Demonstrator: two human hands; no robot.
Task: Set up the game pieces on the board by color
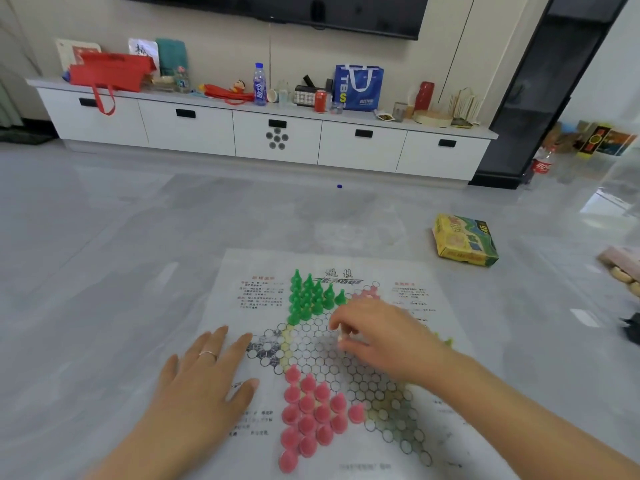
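A paper star-shaped game board (pixel 346 268) lies on the grey floor. Several green pieces (pixel 310 296) stand in its far-left point. Several pink pieces (pixel 311 417) fill the near point. My left hand (pixel 204 379) rests flat, fingers spread, on the board's left edge. My right hand (pixel 377 337) hovers over the board's middle right with fingers curled down toward the thumb; whether it pinches a piece is hidden and blurred. A few yellow-green pieces (pixel 447 341) peek out behind my right wrist.
A yellow-green game box (pixel 464 242) lies on the floor beyond the board to the right. A small blue item (pixel 339 186) sits farther out on the floor. A white TV cabinet (pixel 273 136) with clutter lines the far wall. Someone's toes (pixel 623 277) show at the right edge.
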